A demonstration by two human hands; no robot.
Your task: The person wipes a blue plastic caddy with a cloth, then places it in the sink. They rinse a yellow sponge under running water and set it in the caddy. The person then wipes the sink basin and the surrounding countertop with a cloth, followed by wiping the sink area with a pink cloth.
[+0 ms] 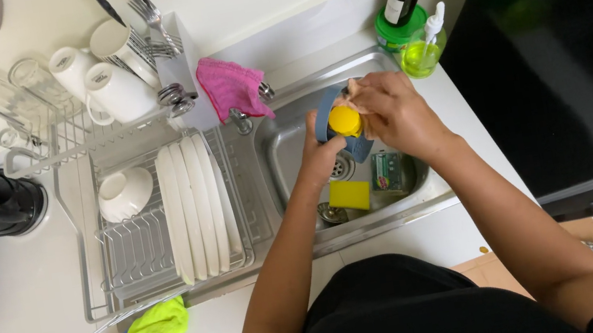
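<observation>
Head view: over the steel sink [294, 151], the left hand [323, 156] grasps a blue, rigid cup [359, 146] by its wall. The right hand [392, 112] clenches a soft yellow sponge [344, 120] against it. Wet, likely slippery.

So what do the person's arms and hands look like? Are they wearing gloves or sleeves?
No gloves and no sleeves. The left hand and the right hand are bare, with no rings, watch or bracelets that I can see. Both arms are bare from wrist to past the elbow. The person wears a plain black top, seen from above.
</observation>
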